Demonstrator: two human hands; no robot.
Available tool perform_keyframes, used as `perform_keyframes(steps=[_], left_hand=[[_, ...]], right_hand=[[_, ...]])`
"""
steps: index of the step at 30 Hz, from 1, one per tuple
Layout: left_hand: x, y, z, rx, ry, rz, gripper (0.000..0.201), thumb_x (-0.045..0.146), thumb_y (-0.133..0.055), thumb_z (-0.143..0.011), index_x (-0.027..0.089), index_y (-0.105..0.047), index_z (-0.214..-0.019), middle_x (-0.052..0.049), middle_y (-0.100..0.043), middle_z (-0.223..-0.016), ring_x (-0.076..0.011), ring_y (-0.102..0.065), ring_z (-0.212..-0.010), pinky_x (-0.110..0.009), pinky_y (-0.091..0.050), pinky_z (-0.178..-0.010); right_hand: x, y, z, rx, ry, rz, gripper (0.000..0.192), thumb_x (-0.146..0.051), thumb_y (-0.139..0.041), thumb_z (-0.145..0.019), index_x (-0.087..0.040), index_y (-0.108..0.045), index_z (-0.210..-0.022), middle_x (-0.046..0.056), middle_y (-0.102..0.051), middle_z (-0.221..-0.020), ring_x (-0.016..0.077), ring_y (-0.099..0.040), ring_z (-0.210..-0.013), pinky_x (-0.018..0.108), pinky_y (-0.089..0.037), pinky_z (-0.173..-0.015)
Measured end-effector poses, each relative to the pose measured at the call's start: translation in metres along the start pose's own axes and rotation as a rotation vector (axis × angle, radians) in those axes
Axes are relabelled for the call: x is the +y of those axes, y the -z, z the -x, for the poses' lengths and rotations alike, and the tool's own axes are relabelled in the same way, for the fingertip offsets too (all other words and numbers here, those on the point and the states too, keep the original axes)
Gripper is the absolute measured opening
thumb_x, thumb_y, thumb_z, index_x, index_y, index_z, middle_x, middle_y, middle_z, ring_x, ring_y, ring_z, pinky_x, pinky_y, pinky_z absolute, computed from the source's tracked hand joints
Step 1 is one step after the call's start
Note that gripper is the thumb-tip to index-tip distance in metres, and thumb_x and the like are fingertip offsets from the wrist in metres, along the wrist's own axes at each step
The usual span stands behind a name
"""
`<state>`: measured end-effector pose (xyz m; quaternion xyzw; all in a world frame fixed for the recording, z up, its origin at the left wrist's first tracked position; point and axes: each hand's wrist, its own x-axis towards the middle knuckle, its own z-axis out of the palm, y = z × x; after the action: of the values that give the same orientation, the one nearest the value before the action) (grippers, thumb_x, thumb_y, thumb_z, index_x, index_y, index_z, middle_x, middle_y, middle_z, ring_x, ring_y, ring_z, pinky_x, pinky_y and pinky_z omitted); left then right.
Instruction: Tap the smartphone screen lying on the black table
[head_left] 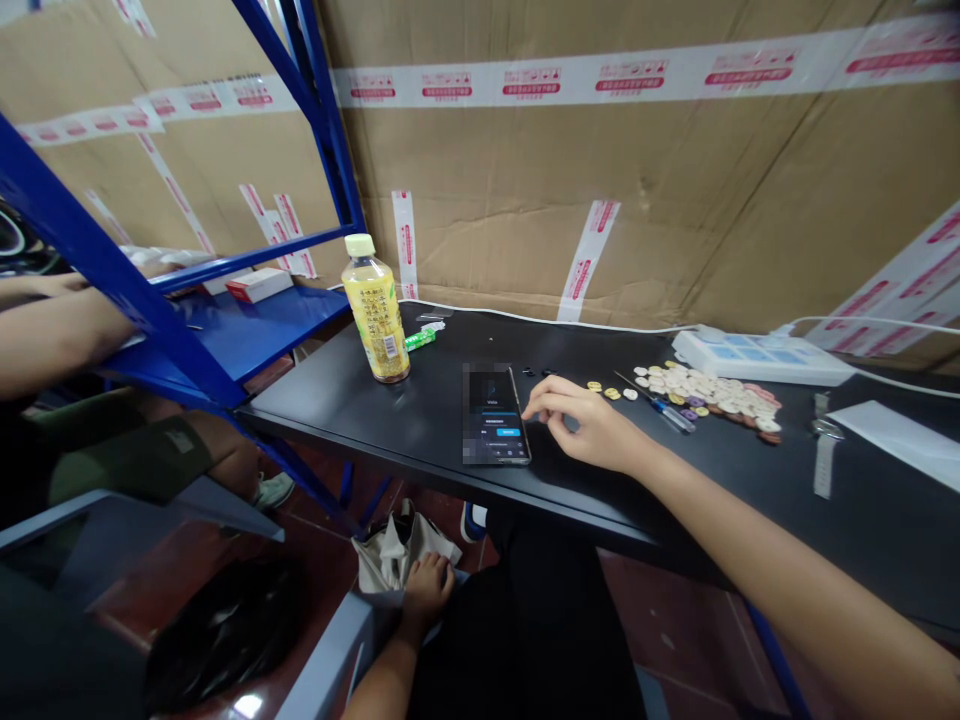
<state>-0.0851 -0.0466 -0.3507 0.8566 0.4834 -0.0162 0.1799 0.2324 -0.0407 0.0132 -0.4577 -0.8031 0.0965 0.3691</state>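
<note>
My right hand [589, 425] rests on the black table [420, 420], fingers spread, fingertips touching the right edge of a phone [493, 415] that lies flat with its screen lit. It holds nothing. My left hand [426, 592] is below the table edge, lying on a crumpled grey cloth or bag [390, 555] by my lap, fingers loosely curled. A heap of small round pastel pieces [712, 392] and a blue-tipped screwdriver [660, 405] lie just right of my right hand.
A yellow drink bottle [376, 312] stands left of the phone. A white power strip [757, 356], white paper [900, 430] and a watch [825, 445] lie at right. Blue shelving [225, 340] stands left, where another person's arm [52, 330] rests. Cardboard walls the back.
</note>
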Motion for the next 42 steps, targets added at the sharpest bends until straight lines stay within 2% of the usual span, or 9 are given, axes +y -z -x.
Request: perform_keyframes(steps=[4, 12, 17, 25, 30, 42], left_hand=[[0.0, 0.001, 0.0, -0.004, -0.003, -0.003, 0.031, 0.026, -0.033, -0.096, 0.02, -0.064, -0.096, -0.007, -0.065, -0.103, -0.0225, -0.056, -0.104, -0.036, -0.038, -0.092], [0.0, 0.001, 0.0, -0.002, -0.009, 0.005, 0.032, 0.025, -0.033, -0.096, 0.019, -0.064, -0.096, -0.007, -0.065, -0.102, -0.0232, -0.057, -0.104, -0.037, -0.039, -0.092], [0.0, 0.0, 0.0, 0.007, -0.01, 0.001, 0.031, 0.026, -0.034, -0.095, 0.02, -0.064, -0.096, -0.007, -0.065, -0.103, -0.0235, -0.057, -0.104, -0.038, -0.039, -0.093], [-0.002, -0.003, -0.001, 0.012, -0.018, -0.008, 0.032, 0.026, -0.032, -0.096, 0.02, -0.064, -0.098, -0.007, -0.065, -0.103, -0.0232, -0.057, -0.104, -0.038, -0.039, -0.093], [-0.003, -0.003, -0.001, 0.007, -0.014, -0.013, 0.032, 0.026, -0.032, -0.096, 0.02, -0.064, -0.097, -0.007, -0.065, -0.103, -0.0231, -0.057, -0.104, -0.037, -0.039, -0.092], [-0.002, -0.004, -0.002, 0.004, -0.013, -0.009, 0.032, 0.025, -0.033, -0.096, 0.02, -0.064, -0.097, -0.007, -0.065, -0.103, -0.0237, -0.058, -0.104, -0.038, -0.041, -0.092]], right_hand=[[-0.003, 0.001, 0.001, -0.025, 0.019, 0.018, 0.036, -0.002, -0.045, -0.078, -0.023, -0.067, -0.097, 0.006, -0.059, -0.099, 0.0152, -0.059, -0.076, 0.029, -0.048, -0.066], [-0.007, -0.001, 0.001, -0.05, 0.035, 0.036, 0.04, 0.0, -0.048, -0.077, -0.023, -0.071, -0.1, 0.005, -0.059, -0.101, 0.0145, -0.06, -0.083, 0.028, -0.048, -0.075], [-0.011, 0.0, 0.0, -0.079, 0.038, 0.049, 0.039, 0.0, -0.048, -0.077, -0.022, -0.071, -0.1, 0.005, -0.059, -0.101, 0.0136, -0.06, -0.081, 0.028, -0.047, -0.074], [-0.003, -0.001, 0.001, -0.027, 0.0, 0.048, 0.037, -0.001, -0.048, -0.079, -0.021, -0.067, -0.104, 0.005, -0.058, -0.099, 0.0136, -0.059, -0.077, 0.028, -0.047, -0.07], [0.004, 0.0, 0.001, 0.01, 0.014, 0.035, 0.037, 0.001, -0.044, -0.081, -0.02, -0.066, -0.102, 0.005, -0.058, -0.097, 0.0145, -0.06, -0.081, 0.028, -0.047, -0.073], [0.007, 0.004, 0.001, -0.007, 0.011, 0.056, 0.038, 0.004, -0.042, -0.079, -0.019, -0.065, -0.098, 0.005, -0.057, -0.095, 0.0137, -0.06, -0.082, 0.027, -0.048, -0.075]])
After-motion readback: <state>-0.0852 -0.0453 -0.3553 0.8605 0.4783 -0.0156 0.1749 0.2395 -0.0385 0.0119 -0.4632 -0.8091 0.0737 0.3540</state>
